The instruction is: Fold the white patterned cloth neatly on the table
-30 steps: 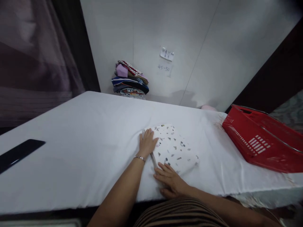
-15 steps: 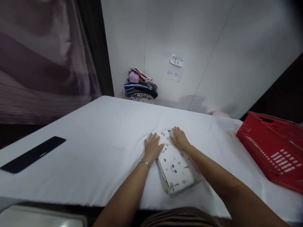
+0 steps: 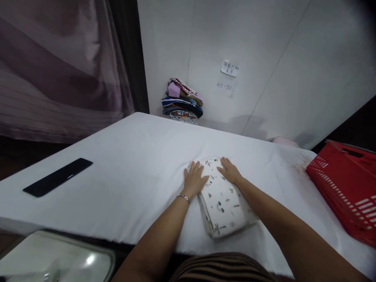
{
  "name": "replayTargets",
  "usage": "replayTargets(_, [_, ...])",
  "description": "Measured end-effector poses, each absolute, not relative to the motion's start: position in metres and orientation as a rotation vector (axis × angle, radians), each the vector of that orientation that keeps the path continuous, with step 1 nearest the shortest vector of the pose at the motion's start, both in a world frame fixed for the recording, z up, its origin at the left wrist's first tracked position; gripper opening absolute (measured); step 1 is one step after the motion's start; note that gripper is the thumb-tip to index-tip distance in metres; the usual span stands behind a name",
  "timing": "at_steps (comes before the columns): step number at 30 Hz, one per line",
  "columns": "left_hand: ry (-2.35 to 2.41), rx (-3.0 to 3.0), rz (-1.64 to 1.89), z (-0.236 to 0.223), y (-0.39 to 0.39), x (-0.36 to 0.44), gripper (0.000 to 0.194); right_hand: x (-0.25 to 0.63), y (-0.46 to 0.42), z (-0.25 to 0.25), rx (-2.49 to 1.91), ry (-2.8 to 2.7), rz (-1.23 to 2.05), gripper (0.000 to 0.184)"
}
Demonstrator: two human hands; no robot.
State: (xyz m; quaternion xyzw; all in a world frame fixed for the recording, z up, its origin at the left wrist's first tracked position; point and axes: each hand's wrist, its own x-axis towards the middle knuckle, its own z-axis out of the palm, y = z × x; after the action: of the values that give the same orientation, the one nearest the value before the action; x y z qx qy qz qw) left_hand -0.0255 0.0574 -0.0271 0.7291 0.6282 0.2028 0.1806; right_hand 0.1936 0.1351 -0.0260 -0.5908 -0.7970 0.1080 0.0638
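Note:
A folded white cloth (image 3: 225, 205) with small printed figures lies on the white-covered table (image 3: 132, 164), close to its front edge. My left hand (image 3: 194, 181) rests flat on the cloth's left side near the far end, fingers spread. On the far right part of the same cloth lies my right hand (image 3: 230, 171), its fingers stretched out and pressing down. Neither hand grasps the fabric. Several folded layers show along the cloth's left and near edges.
A black flat slab (image 3: 58, 177) lies at the table's left. The red plastic basket (image 3: 346, 188) stands at the right edge. Behind the table, a pile of folded clothes (image 3: 183, 102) sits against the wall under paper notes (image 3: 230, 68). A pale glossy surface (image 3: 58, 254) is at lower left.
The whole view has shifted, so the table, basket and clothes pile appear further right. Both hands stay flat on the folded cloth, almost unmoved relative to it.

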Motion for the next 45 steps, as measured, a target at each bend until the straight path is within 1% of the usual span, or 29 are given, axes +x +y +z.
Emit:
replayTargets(3, [1.774,2.055,0.583,-0.027,0.056,-0.026,0.059,0.194,0.136,-0.023,-1.773,-2.376,0.378,0.069])
replayTargets(8, [1.765,2.054,0.604,-0.024,0.054,-0.028,0.057,0.206,0.121,-0.014,-1.716,-2.280,0.605,0.073])
replayTargets(12, [1.757,2.059,0.632,-0.024,0.053,-0.029,0.057,0.231,0.086,-0.009,-1.818,-2.023,0.694,0.070])
replayTargets(16, [1.755,2.056,0.645,-0.025,0.054,-0.028,0.056,0.258,0.043,-0.007,-1.835,-1.831,0.782,0.073])
replayTargets(22, [1.715,2.011,0.729,-0.022,0.055,-0.029,0.055,0.279,0.002,-0.001,-1.885,-1.557,0.964,0.072])
replayTargets(25, [1.734,1.935,0.886,-0.018,0.045,-0.033,0.052,0.282,0.002,0.002,-1.866,-1.494,1.074,0.075])
replayTargets(28, [1.839,1.739,1.022,-0.016,0.024,-0.036,0.049,0.284,0.013,0.000,-1.842,-1.434,1.170,0.075])
replayTargets(30, [1.880,1.556,1.018,-0.015,0.007,-0.035,0.051,0.285,0.022,-0.003,-1.835,-1.419,1.193,0.074])
replayTargets(32, [1.864,1.406,0.981,-0.016,-0.007,-0.030,0.059,0.283,0.034,-0.005,-1.816,-1.421,1.214,0.075])
replayTargets(35, [1.780,1.232,0.947,-0.018,-0.017,-0.022,0.069,0.275,0.051,-0.006,-1.776,-1.419,1.246,0.078])
replayTargets(37, [1.746,1.157,0.941,-0.018,-0.017,-0.016,0.073,0.269,0.060,-0.006,-1.774,-1.408,1.255,0.081])
replayTargets(41, [1.752,1.088,0.954,-0.013,-0.013,-0.008,0.070,0.264,0.070,-0.004,-1.740,-1.403,1.354,0.087])
replayTargets(45, [1.653,0.889,0.962,-0.004,-0.013,-0.004,0.072,0.269,0.071,-0.002,-1.709,-1.374,1.421,0.087])
